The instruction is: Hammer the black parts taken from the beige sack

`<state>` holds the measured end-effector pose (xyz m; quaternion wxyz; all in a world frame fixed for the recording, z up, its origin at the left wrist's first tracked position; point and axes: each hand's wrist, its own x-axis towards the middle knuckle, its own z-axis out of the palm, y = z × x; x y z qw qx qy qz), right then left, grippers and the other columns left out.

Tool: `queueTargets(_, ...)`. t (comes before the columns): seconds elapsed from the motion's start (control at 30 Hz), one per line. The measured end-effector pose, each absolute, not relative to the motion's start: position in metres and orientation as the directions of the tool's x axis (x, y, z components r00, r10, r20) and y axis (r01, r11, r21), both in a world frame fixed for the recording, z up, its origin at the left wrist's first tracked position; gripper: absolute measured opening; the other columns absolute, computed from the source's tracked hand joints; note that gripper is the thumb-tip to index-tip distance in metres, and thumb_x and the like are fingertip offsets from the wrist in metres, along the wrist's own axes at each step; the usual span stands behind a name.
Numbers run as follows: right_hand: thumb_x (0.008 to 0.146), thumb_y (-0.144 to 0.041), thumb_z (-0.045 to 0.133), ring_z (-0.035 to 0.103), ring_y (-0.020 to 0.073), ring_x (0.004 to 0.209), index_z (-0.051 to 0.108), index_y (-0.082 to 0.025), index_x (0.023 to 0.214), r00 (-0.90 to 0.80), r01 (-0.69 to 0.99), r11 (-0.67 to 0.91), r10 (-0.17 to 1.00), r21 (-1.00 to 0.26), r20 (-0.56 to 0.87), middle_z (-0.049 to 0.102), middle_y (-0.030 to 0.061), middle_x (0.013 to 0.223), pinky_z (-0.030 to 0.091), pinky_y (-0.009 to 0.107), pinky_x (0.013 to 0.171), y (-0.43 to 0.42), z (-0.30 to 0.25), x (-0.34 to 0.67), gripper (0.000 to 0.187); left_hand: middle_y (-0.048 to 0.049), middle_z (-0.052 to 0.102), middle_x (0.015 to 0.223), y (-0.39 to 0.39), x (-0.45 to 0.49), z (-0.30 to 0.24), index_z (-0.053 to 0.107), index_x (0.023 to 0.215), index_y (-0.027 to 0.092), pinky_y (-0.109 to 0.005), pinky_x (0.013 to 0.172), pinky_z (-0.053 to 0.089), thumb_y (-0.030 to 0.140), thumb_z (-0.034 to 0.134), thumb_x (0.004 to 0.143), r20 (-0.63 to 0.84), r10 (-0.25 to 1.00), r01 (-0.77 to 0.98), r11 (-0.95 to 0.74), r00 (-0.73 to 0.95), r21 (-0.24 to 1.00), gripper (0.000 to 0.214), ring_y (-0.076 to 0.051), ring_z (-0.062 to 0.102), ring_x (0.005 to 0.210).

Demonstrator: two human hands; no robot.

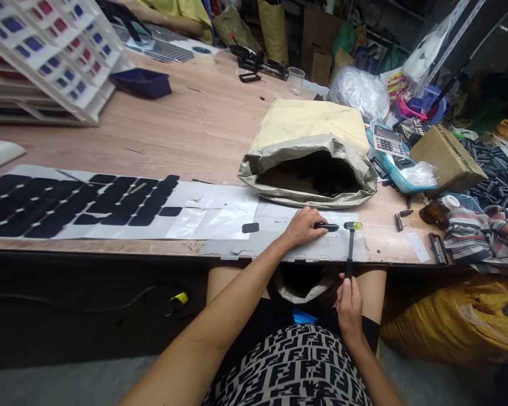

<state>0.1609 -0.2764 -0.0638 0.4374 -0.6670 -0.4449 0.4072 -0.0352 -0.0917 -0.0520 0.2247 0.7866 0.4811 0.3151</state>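
Note:
My left hand (303, 226) rests on the grey sheet (224, 248) at the table's front edge, its fingers closed on a small black cylindrical part (329, 226) that points right. In my right hand (349, 304), just off the table edge, is a small hammer (351, 248), gripped by its black handle. The hammer's head, with a yellow-green face, lies to the right of the black part, apart from it. Behind both hands an open sack (309, 121) lies on its side, its inside dark. A single black rounded tile (250, 228) lies left of my left hand.
Rows of black rounded tiles (46, 206) cover a white sheet (211, 197) at left. A plastic rack (63, 56) stands behind. At right are a calculator (388, 141), a cardboard box (446, 160), a brown jar (436, 211) and a cloth (469, 231). Another person's yellow sleeve (186, 17) shows far back.

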Motion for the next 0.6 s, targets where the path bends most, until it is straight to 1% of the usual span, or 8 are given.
queueTargets(0.1,0.096,-0.060,0.043,0.045,0.0135,0.055,0.064,-0.017,0.117,0.239,0.321,-0.192,0.964,-0.927,-0.117,0.049,-0.0027,0.064,0.039,0.025,0.050,-0.277,-0.059,0.159,0.052,-0.0031,0.066,0.090,-0.092,-0.035,-0.052,0.077,0.100,0.025,-0.037,0.086,0.040,0.033,0.074,0.083,0.279,0.901,0.611,-0.430,0.331,0.664,0.019,-0.023,0.052,0.093)
queueTargets(0.2,0.096,-0.060,0.043,0.047,0.0145,0.057,0.066,-0.017,0.114,0.214,0.375,-0.177,0.972,-0.910,-0.100,0.051,-0.0019,0.064,0.041,0.026,0.053,-0.276,-0.054,0.157,0.052,-0.0027,0.066,0.090,-0.091,-0.035,-0.052,0.077,0.100,0.026,-0.037,0.086,0.040,0.035,0.073,0.083,0.270,0.904,0.608,-0.424,0.332,0.671,0.019,-0.023,0.052,0.093)
queueTargets(0.3,0.097,-0.059,0.041,0.048,0.0146,0.057,0.067,-0.017,0.111,0.203,0.387,-0.191,0.972,-0.902,-0.118,0.051,-0.0018,0.064,0.042,0.026,0.054,-0.275,-0.051,0.155,0.051,-0.0026,0.066,0.090,-0.091,-0.036,-0.052,0.077,0.100,0.026,-0.037,0.088,0.040,0.036,0.073,0.083,0.258,0.908,0.607,-0.414,0.330,0.679,0.020,-0.023,0.052,0.094)
queueTargets(0.4,0.097,-0.059,0.040,0.048,0.0147,0.057,0.066,-0.017,0.112,0.204,0.383,-0.207,0.969,-0.900,-0.136,0.052,-0.0011,0.066,0.042,0.027,0.054,-0.276,-0.049,0.154,0.052,-0.0026,0.066,0.090,-0.090,-0.036,-0.051,0.078,0.099,0.026,-0.038,0.089,0.040,0.036,0.073,0.082,0.256,0.908,0.606,-0.413,0.331,0.680,0.020,-0.023,0.053,0.094)
queueTargets(0.6,0.096,-0.060,0.044,0.049,0.0157,0.059,0.067,-0.018,0.112,0.157,0.389,-0.140,0.984,-0.911,-0.084,0.053,-0.0008,0.064,0.041,0.026,0.053,-0.276,-0.048,0.150,0.050,-0.0021,0.066,0.091,-0.090,-0.035,-0.053,0.077,0.101,0.026,-0.037,0.087,0.040,0.036,0.074,0.082,0.251,0.911,0.606,-0.405,0.326,0.684,0.022,-0.023,0.052,0.094)
